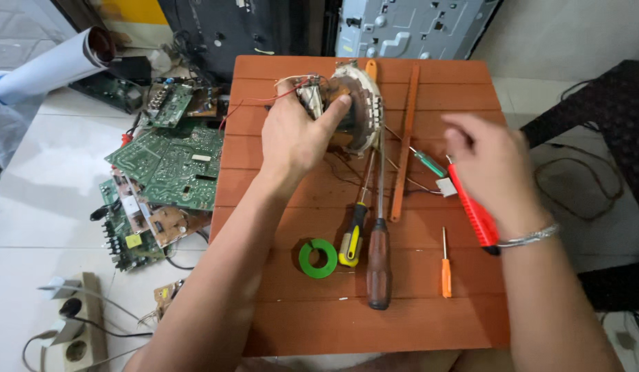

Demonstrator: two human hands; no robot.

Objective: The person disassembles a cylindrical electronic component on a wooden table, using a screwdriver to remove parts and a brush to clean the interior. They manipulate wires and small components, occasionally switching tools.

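My left hand (pixel 295 138) clamps its fingers on the coil yoke (pixel 347 110) at the desk's (pixel 430 317) twelve o'clock; it looks heavy, stiff, its wires fragile, so I grip the core. My right hand (pixel 488 169) hovers blurred at three o'clock, grip unclear

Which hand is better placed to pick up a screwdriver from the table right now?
Right, probably. The left hand is gripping the wire coil part, so it is busy. The right hand hovers over the red tool, with the small orange screwdriver nearby, though it may already hold something.
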